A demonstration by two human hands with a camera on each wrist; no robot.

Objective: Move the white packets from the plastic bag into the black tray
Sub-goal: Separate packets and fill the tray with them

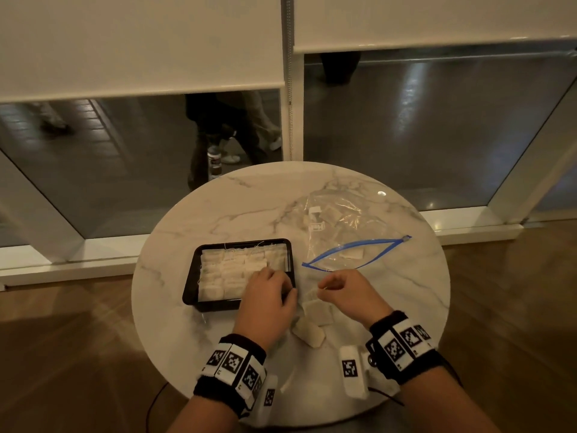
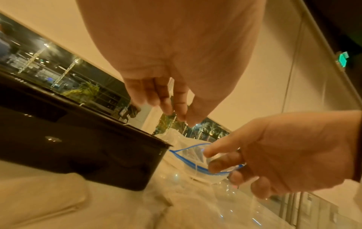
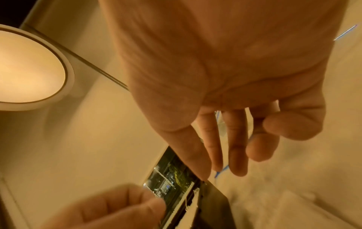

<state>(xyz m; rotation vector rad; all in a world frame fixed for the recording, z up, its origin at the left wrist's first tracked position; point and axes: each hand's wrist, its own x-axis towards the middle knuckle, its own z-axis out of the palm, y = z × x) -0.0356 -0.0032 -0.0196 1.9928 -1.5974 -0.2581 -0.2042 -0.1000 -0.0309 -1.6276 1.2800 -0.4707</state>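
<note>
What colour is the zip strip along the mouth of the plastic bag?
Blue. The zip strip on the clear plastic bag shows best in the head view.

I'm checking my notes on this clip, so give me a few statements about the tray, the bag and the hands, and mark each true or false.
1. The black tray already holds many white packets. True.
2. The plastic bag lies left of the tray. False: it lies to its right.
3. The bag's blue zip is shut. False: it gapes open.
4. Loose packets lie on the marble table between the hands. True.
5. The left hand is inside the bag. False: it is at the tray's near right corner.
</note>
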